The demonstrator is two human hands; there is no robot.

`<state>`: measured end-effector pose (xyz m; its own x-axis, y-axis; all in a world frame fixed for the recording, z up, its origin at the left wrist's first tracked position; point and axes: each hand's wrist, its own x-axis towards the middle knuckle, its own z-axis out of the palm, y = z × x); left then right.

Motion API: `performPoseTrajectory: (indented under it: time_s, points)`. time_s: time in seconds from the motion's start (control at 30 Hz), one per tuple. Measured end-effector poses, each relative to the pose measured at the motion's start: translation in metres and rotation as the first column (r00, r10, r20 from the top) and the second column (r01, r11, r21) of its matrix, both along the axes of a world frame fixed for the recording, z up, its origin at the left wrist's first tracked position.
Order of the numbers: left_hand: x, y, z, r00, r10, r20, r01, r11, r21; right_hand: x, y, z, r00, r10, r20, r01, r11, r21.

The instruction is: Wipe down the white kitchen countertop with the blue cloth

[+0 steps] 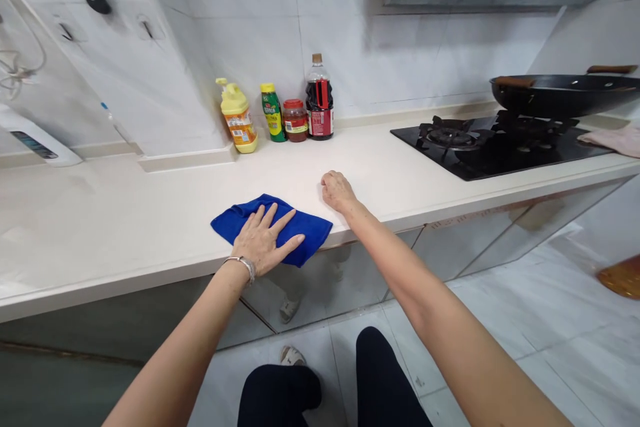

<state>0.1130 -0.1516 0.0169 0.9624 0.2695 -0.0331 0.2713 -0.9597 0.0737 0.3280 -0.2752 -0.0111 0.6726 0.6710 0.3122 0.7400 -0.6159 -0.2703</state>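
My left hand (263, 240) lies flat with its fingers spread on a blue cloth (307, 230), pressing it to the front edge of the white countertop (150, 207). One corner of the cloth hangs over that edge. A bracelet circles my left wrist. To the right of the cloth, my right hand (337, 191) rests on the countertop as a loose fist, apart from the cloth. Nothing shows in its curled fingers.
Along the wall stand a yellow pump bottle (239, 119), a green bottle (273, 113), a red-lidded jar (295, 121) and a dark sauce bottle (319, 103). At right, a wok (565, 95) sits on the black gas stove (465, 157). A white bottle (43, 140) lies at far left.
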Motion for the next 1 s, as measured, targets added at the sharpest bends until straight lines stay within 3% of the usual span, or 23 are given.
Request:
performPoseTrajectory:
  time_s: [0.17,0.47,0.67,0.87,1.0]
  points:
    - [-0.005,0.001,-0.001,0.999,-0.045,-0.006,0.045,0.999,0.02,-0.001,0.0,0.003,1.0,0.005,-0.016,-0.005,1.0,-0.014]
    - [0.014,0.024,-0.01,0.992,-0.12,-0.027,0.121,0.991,0.051,-0.006,-0.001,0.014,1.0,0.013,-0.028,-0.015,0.996,-0.093]
    - [0.021,0.031,-0.014,0.973,-0.225,0.057,0.221,0.973,0.072,-0.005,0.003,0.018,1.0,0.022,-0.009,-0.022,0.993,-0.117]
    - [0.047,0.044,-0.02,0.911,-0.395,0.115,0.397,0.918,0.014,-0.001,0.014,0.013,0.998,0.057,0.014,-0.056,0.993,-0.101]
    - [0.073,0.045,-0.023,0.905,-0.41,0.113,0.415,0.909,-0.025,0.003,0.022,0.008,0.995,0.046,-0.089,-0.048,0.999,-0.023]
